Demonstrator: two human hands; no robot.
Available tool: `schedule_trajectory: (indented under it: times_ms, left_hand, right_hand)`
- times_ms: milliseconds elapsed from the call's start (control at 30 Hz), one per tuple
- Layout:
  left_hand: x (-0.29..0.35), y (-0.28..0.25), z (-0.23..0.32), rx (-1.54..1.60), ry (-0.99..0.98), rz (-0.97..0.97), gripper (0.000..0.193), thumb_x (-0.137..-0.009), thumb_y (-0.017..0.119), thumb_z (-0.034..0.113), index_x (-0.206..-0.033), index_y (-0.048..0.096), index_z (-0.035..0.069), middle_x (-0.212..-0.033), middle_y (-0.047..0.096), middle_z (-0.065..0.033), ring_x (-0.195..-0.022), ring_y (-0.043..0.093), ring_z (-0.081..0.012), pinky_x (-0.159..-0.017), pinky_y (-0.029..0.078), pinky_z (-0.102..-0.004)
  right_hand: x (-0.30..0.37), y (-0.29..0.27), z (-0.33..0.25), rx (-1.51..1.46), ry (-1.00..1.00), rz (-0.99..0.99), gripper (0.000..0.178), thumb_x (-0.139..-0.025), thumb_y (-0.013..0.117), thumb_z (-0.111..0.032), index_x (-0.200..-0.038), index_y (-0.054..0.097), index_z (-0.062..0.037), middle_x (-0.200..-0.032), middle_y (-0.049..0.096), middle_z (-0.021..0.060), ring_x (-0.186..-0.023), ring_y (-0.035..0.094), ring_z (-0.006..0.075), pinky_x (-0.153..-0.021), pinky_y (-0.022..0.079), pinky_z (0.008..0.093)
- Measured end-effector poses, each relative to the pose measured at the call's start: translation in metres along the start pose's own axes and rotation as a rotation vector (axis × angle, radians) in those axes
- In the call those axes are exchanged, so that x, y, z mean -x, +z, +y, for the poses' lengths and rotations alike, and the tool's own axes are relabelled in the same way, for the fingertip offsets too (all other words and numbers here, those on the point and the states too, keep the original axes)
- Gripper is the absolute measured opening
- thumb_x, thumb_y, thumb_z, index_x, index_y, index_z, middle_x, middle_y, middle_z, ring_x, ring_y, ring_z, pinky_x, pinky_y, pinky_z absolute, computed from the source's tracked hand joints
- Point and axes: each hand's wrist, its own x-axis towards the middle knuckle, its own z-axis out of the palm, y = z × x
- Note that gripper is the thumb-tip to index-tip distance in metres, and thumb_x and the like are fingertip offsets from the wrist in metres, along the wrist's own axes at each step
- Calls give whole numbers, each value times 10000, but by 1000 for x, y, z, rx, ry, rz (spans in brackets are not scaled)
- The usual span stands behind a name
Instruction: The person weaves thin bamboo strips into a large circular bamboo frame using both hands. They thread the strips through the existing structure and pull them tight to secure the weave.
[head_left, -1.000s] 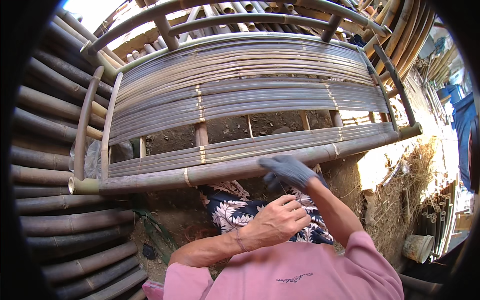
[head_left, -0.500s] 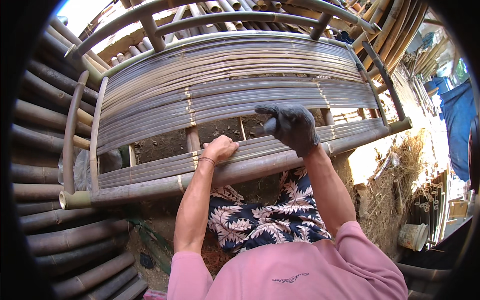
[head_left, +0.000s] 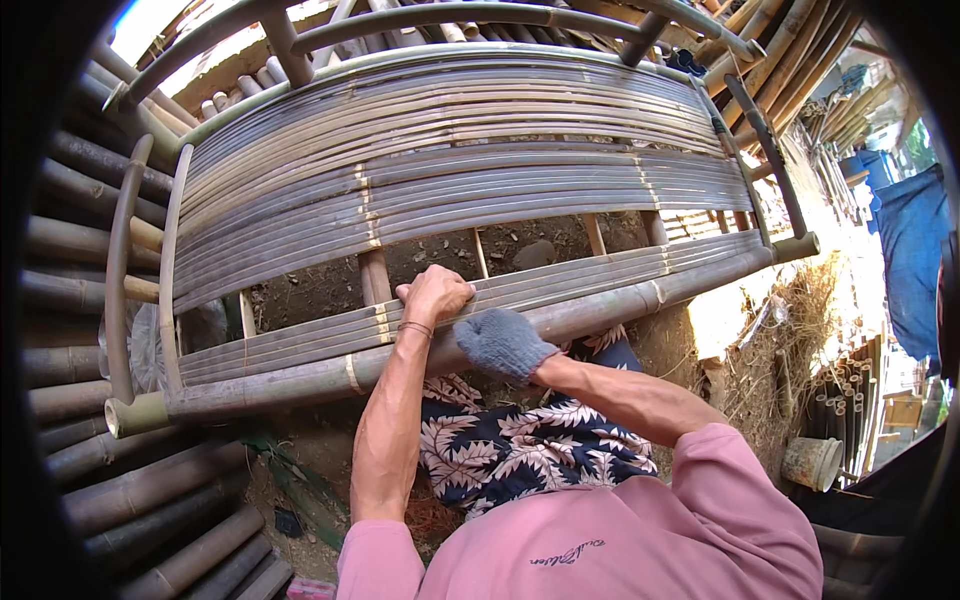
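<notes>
A bamboo bench (head_left: 590, 308) with a seat of long thin slats lies across in front of me. Between its rear slats (head_left: 440, 190) and a narrow front band of bamboo slats (head_left: 570, 275) runs a long gap with soil below. My left hand (head_left: 437, 295), bare with a thin band at the wrist, is closed over the front slats, its fingertips partly hidden. Close beside it, my right hand (head_left: 503, 345) in a grey knit glove rests against the thick front pole, fingers folded together; whatever they hold is hidden.
Thick bamboo poles (head_left: 150, 490) are stacked along the left side, and more lie behind the bench's backrest. At the right are a blue cloth (head_left: 912, 260), a white bucket (head_left: 812, 462), dry straw (head_left: 815, 300) and upright cut bamboo tubes (head_left: 845, 395).
My gloved right hand has come down and left, from above the front slats to the front pole beside my left hand. The left hand keeps its place on the slats.
</notes>
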Motion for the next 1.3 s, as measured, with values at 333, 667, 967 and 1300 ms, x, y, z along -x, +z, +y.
schedule_trajectory:
  times_ms: [333,667,967,1300]
  left_hand:
    - [13,-4,-49,228,501,466,409,-815,720,195,-1184,675,23,-1207,632,-190,-1155,600,-336,-1030,453,-420]
    - [54,-40,-90,-250,429,439,316,-831,734,343,-1100,747,178,-1185,668,7,-1244,502,-240,-1158,166,-614]
    - [39,-16,-81,-124,469,486,209,-865,708,298,-995,777,150,-927,691,-27,-1000,633,-230,-1046,337,-434]
    - [-21,0,3,1508,239,-118,151,-996,573,171,-1012,663,50,-961,716,-113,-812,687,-191,-840,542,-326]
  right_hand:
    - [61,28,73,112,-163,150,147,-923,505,-116,-905,633,-44,-827,673,232,-765,680,404,-679,537,510]
    - [71,32,50,2,96,164,362,-972,438,-298,-852,623,-11,-867,662,260,-828,644,459,-728,506,551]
    - [65,30,36,-159,321,231,393,-962,429,-315,-807,647,-27,-845,675,236,-809,661,440,-726,523,541]
    - [62,41,19,-111,408,321,396,-947,441,-319,-765,669,-51,-813,678,224,-756,664,440,-704,527,539]
